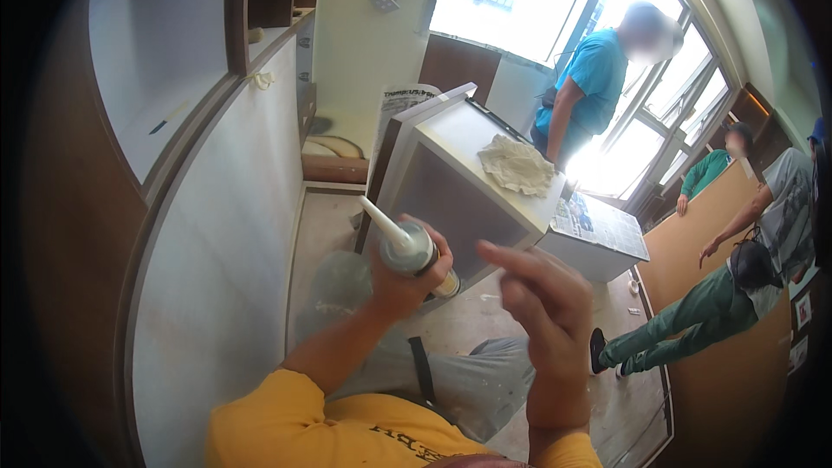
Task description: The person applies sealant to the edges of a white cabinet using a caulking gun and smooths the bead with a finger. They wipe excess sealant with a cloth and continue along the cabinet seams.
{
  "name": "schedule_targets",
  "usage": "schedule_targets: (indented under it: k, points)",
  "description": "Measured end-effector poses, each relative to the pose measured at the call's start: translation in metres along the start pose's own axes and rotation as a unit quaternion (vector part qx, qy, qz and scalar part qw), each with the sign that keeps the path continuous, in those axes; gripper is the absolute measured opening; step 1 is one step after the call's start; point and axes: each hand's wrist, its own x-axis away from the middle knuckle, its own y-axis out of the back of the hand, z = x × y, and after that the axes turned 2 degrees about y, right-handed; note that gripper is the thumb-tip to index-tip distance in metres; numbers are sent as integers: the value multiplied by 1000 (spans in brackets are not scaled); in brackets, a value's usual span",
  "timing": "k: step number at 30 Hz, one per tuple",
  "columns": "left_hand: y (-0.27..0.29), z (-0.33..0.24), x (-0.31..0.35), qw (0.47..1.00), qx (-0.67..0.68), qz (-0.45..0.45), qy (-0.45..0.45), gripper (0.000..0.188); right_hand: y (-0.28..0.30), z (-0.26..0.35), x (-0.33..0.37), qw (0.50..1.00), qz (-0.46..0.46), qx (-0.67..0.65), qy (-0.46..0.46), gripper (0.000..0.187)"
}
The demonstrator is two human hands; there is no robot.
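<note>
My left hand (400,288) is wrapped round a sealant cartridge (416,250), a tube with a long white tapered nozzle that tilts up and to the left. Apart from it on the right, my right hand (556,303) is raised with the index finger stretched out to the left and the other fingers partly bent; nothing shows in it. Just beyond both hands stands a tilted-looking pale cabinet (468,180) with a grey panel. A crumpled cream cloth (515,165) lies on its top.
A long white panel (217,234) with wood edging runs along my left. Newspaper (593,218) covers a low white box beyond the cabinet. One person in blue (589,78) stands by the window; two others are beside a large brown board (702,286) at right.
</note>
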Motion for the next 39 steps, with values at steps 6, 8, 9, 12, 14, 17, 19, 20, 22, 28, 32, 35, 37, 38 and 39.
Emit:
schedule_targets:
  k: [6, 8, 9, 12, 14, 17, 19, 20, 22, 28, 32, 35, 37, 38, 39]
  points:
    - [12, 4, 23, 999, -29, 12, 36, 23, -40, -1, -32, 983, 63, -164, -60, 34]
    - [14, 7, 25, 999, -37, 15, 30, 24, -45, -7, -34, 981, 71, -169, -55, 34]
    - [16, 10, 25, 998, -45, 22, 33, 25, -46, -10, -34, 980, 72, -177, -50, 34]
    - [18, 17, 25, 996, -59, 42, 44, 28, -47, -17, -35, 981, 83, -168, -53, 34]
    - [19, 21, 25, 996, -56, 48, 55, 30, -46, -19, -35, 983, 91, -152, -54, 34]
    - [17, 24, 26, 995, -52, 43, 67, 29, -45, -19, -35, 985, 95, -136, -56, 33]
    - [16, 23, 26, 996, -58, 43, 61, 28, -44, -19, -36, 982, 94, -139, -84, 31]
    - [15, 23, 25, 995, -64, 44, 57, 27, -42, -19, -36, 981, 95, -142, -90, 30]
    - [14, 22, 24, 996, -58, 48, 52, 26, -38, -21, -38, 977, 95, -144, -123, 28]
    - [16, 31, 19, 989, -92, 56, 97, 23, -34, -36, -52, 971, 93, -160, -152, 27]
    - [28, 46, 12, 983, -141, 61, 99, 22, -46, -47, -64, 969, 65, -187, -151, 31]
    - [37, 57, 4, 981, -104, 46, 155, 22, -48, -54, -78, 960, 67, -201, -186, 32]
    - [42, 62, 0, 983, -88, 17, 161, 21, -42, -62, -94, 951, 61, -203, -226, 33]
    - [44, 64, -2, 983, -82, 7, 166, 21, -40, -67, -103, 952, 47, -206, -223, 33]
    - [46, 66, -5, 983, -75, -14, 167, 22, -39, -74, -113, 952, 26, -204, -227, 32]
